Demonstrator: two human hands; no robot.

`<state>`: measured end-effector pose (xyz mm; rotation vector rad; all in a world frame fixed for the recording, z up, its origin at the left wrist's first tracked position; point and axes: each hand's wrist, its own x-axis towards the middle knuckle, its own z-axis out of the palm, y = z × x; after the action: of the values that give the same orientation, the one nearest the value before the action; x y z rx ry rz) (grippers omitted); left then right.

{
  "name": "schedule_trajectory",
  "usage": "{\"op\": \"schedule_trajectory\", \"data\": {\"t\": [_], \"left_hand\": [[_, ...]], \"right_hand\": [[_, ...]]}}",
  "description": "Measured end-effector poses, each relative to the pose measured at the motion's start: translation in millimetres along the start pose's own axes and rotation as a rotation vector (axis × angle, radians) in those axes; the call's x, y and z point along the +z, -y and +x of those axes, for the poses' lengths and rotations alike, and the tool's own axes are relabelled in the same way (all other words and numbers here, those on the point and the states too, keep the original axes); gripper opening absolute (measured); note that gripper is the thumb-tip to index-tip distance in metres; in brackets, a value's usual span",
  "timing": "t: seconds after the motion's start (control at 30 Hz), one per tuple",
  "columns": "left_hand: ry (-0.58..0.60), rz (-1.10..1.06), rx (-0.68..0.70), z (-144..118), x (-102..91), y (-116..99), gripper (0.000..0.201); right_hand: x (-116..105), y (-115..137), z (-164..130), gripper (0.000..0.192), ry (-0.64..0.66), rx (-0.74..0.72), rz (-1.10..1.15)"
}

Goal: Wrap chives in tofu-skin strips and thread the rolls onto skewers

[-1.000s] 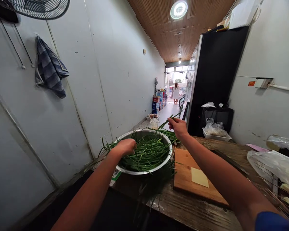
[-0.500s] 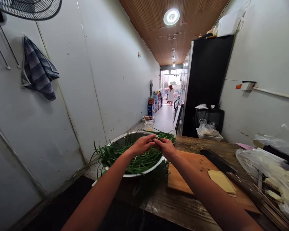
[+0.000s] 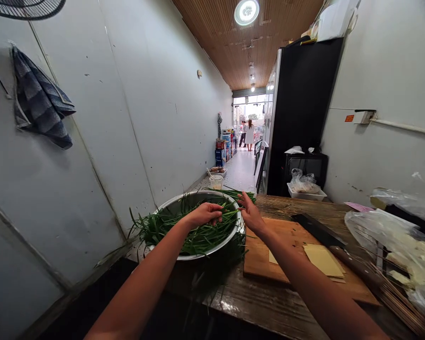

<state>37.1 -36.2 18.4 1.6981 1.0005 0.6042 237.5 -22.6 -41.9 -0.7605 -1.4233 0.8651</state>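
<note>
Chives (image 3: 198, 231) heaped in bowl (image 3: 173, 204) at tabletop's (image 3: 269, 302) 9 o'clock end, a sorted few laid past the rim at 12 o'clock. Left hand (image 3: 202, 213) curled down into the heap, pinching stalks. Right hand (image 3: 250, 215) half open at bowl's 3 o'clock, touching strands. Most apparently left unsorted. Board (image 3: 269, 271) bare of chives; knife (image 3: 318, 230) idle. Exact grip hidden by fingers.

A single view is given, taken from a camera worn on the head and aimed forward and slightly down along a narrow corridor. The round steel bowl of green chives (image 3: 194, 226) is seen close, just below centre, with the brown wooden cutting board (image 3: 269, 255) at four o'clock. The bright doorway is placed far off at twelve o'clock.
</note>
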Motion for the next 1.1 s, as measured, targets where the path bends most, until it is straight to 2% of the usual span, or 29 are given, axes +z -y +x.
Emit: {"op": "schedule_trajectory", "data": {"t": [0.3, 0.53, 0.8, 1.0, 1.1], "left_hand": [[0.011, -0.014, -0.010, 6.4, 2.1, 2.2, 0.062], [0.065, 0.058, 0.026, 6.6, 9.5, -10.7, 0.041], [0.056, 0.071, 0.012, 10.5, 16.6, -19.6, 0.044], [0.073, 0.048, 0.021, 11.8, 17.1, -19.5, 0.048], [0.070, 0.024, 0.014, 12.2, 15.4, -16.5, 0.052]], "right_hand": [[10.7, -4.0, -7.2, 0.065, -0.010, -0.018, -0.051], [17.7, -2.8, -16.1, 0.060, 0.035, -0.071, -0.098], [21.7, -1.8, -21.3, 0.054, 0.034, -0.127, -0.204], [18.1, -0.9, -28.2, 0.066, 0.171, -0.136, -0.197], [15.8, -3.1, -28.9, 0.071, 0.143, -0.133, -0.181]]}}
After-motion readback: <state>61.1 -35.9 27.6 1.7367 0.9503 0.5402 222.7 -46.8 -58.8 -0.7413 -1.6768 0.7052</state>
